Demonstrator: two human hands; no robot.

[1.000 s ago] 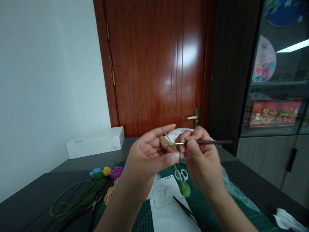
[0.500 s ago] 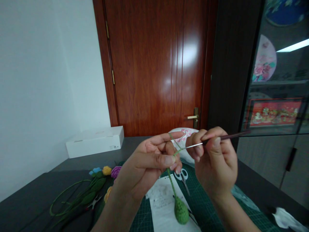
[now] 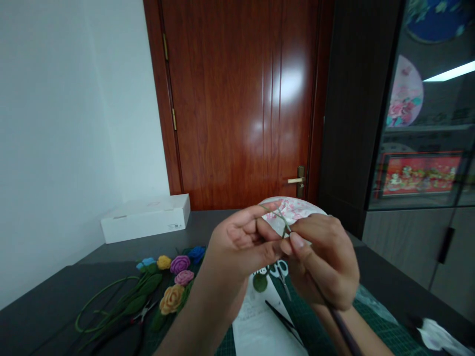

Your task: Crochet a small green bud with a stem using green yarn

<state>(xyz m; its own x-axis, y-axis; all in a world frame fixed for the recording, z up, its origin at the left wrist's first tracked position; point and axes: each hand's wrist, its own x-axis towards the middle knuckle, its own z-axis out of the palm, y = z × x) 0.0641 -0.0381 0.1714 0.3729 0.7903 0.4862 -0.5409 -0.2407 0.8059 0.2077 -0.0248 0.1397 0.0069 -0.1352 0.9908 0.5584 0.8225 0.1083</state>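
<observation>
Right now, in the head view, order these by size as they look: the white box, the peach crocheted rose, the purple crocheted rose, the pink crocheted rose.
1. The white box
2. The peach crocheted rose, though it lies nearer the camera
3. The purple crocheted rose and the pink crocheted rose look too alike to rank

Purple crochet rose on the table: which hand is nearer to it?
Left hand: it is to the right of and above the purple crochet rose in the head view, not touching it. The right hand is farther away, beyond the left hand.
</observation>
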